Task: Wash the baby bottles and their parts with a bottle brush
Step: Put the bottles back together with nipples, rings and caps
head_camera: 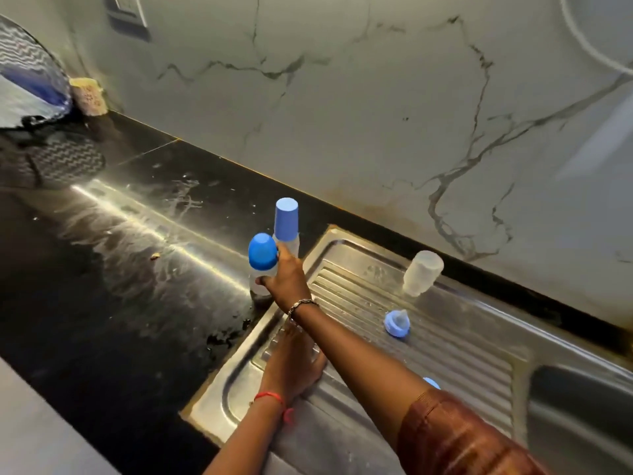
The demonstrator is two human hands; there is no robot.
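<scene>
My right hand (287,276) reaches across to the left and grips a clear baby bottle with a round blue cap (262,252) at the drainboard's left edge. Just behind it stands a taller bottle with a light blue cap (286,219). My left hand (292,363) rests flat on the ribbed steel drainboard (455,341), under my right forearm. An uncapped clear bottle (422,272) stands upside down at the back of the drainboard. In front of it lies a blue collar with its teat (396,323). A small blue part (431,382) peeks out behind my right arm.
The sink basin (582,406) opens at the right. A wet black counter (113,255) stretches left, with a patterned round object (30,84) and a small packet (88,96) at the far back corner. A marble wall (342,97) backs the counter.
</scene>
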